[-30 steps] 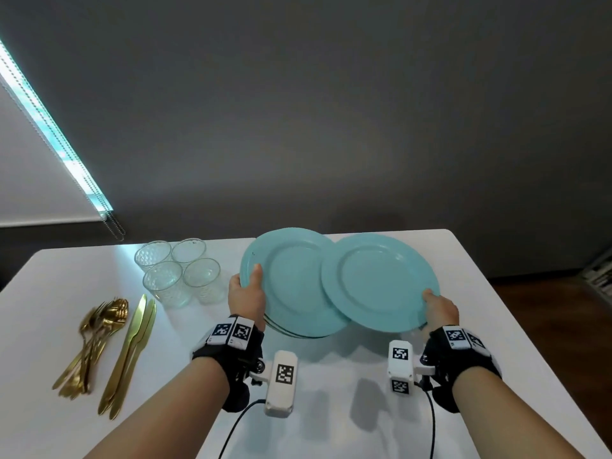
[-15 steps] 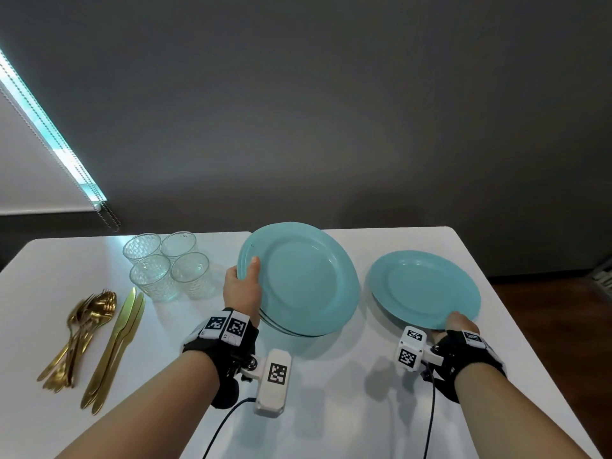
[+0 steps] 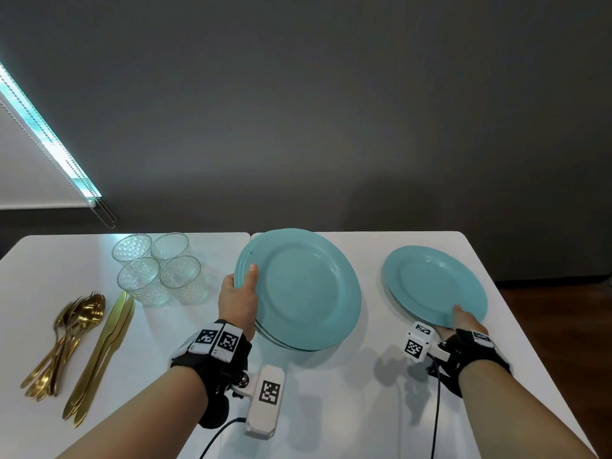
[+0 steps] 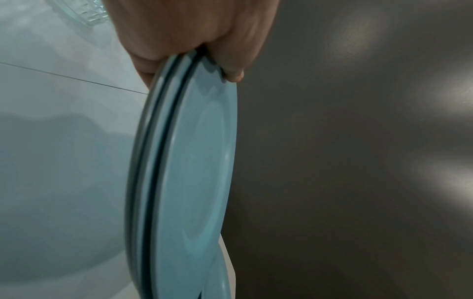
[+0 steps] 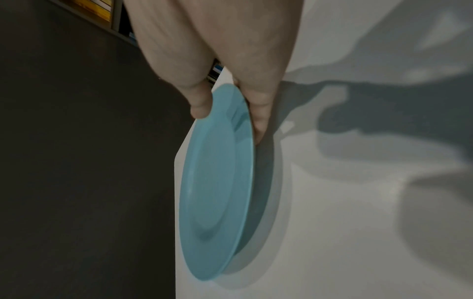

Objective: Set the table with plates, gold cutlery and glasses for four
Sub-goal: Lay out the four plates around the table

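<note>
My left hand grips a stack of turquoise plates by its left rim, thumb on top, tilted above the white table. The left wrist view shows the stack edge-on with my fingers under it. A single turquoise plate lies low at the table's far right, its near rim pinched by my right hand. The right wrist view shows that plate with my thumb above and fingers below it. Several clear glasses stand at the back left. Gold spoons and forks and gold knives lie at the left.
The table's right edge runs close beside the single plate, with dark wooden floor beyond it. A grey wall stands behind the table. A window blind with a bead chain hangs at the back left.
My right hand carried the single plate off the stack, to the right and down toward the table. The left hand has kept hold of the stack in about the same place.
</note>
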`<state>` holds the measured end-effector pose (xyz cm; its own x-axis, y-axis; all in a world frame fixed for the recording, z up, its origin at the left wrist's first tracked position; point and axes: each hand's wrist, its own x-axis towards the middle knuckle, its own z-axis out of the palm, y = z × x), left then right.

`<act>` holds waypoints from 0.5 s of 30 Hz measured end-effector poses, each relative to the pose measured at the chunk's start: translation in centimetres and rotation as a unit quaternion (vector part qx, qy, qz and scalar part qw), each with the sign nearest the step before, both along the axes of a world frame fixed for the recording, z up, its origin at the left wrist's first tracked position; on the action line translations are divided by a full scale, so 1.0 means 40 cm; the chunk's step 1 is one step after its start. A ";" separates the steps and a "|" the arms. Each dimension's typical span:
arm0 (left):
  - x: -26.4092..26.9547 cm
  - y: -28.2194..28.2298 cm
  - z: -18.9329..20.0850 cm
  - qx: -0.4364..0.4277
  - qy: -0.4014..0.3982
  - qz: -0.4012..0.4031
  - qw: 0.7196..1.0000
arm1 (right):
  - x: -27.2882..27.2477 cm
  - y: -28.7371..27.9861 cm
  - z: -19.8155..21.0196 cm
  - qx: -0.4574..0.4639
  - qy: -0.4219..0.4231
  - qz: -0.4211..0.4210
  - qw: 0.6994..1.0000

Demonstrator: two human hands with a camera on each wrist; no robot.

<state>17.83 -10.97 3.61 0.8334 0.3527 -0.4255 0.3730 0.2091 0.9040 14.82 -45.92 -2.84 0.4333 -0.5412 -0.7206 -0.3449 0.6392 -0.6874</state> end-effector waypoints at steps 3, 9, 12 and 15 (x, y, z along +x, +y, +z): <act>0.010 0.005 -0.004 -0.001 0.009 -0.002 1.000 | 0.031 -0.042 -0.027 -0.015 0.001 -0.010 1.000; 0.031 -0.002 -0.008 -0.002 0.012 -0.003 1.000 | 0.072 -0.055 -0.048 -0.052 0.036 -0.071 0.995; 0.039 -0.010 -0.011 -0.002 0.014 -0.002 1.000 | 0.075 -0.052 -0.043 -0.078 0.075 -0.061 0.992; 0.045 -0.020 -0.016 -0.002 0.021 -0.010 1.000 | 0.079 -0.042 -0.042 -0.095 0.072 -0.045 0.992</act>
<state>19.64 -11.77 2.97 0.8217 0.3335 -0.4621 0.4153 0.2048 0.8863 17.97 -47.60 -4.50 0.2772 -0.7053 -0.6525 -0.3952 0.5353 -0.7465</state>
